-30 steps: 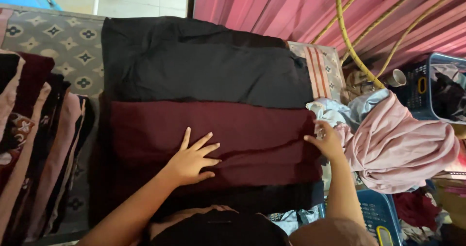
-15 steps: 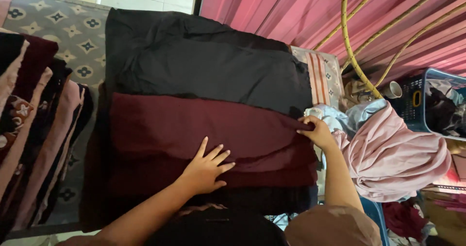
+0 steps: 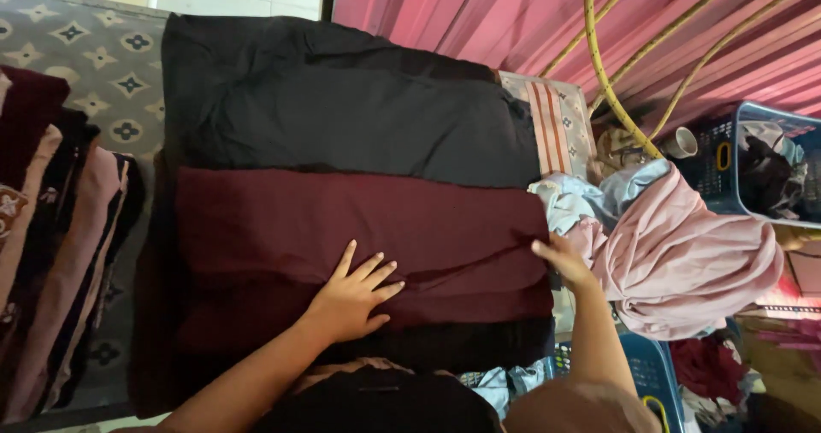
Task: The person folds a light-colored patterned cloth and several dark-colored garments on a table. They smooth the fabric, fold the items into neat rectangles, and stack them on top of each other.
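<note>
- at the far left, a row of folded clothes (image 3: 51,253) in maroon, pink and dark tones is seen stacked on edge over a grey patterned mat (image 3: 94,65)
- a black cloth (image 3: 342,108) is spread flat across the middle, and a maroon cloth (image 3: 359,236) is laid over its nearer half, folded into a long band
- the left hand (image 3: 352,294) is pressed flat on the maroon cloth, fingers fully spread, palm down; nothing is gripped by it
- a few shallow creases are seen running from that hand toward the right edge of the band
- the right hand (image 3: 560,258) is set at the right end of the maroon cloth, fingers bent down onto the edge; whether the edge is pinched or only pressed cannot be told
- just beside that hand, a heap of pink cloth (image 3: 684,262) and pale blue cloth (image 3: 590,198) is piled, touching the band's end
- further right, a blue basket (image 3: 727,155) of dark clothes is seen, with yellow hose (image 3: 603,65) looped over a pink curtain (image 3: 530,14)
- as a judgement: the creases could be locked in if the band is folded while the cloth is pulled unevenly from one end
- the black cloth underneath could be dragged out of line by a sliding palm
- the loose pink heap could be caught into the fold, being so close to the edge
</note>
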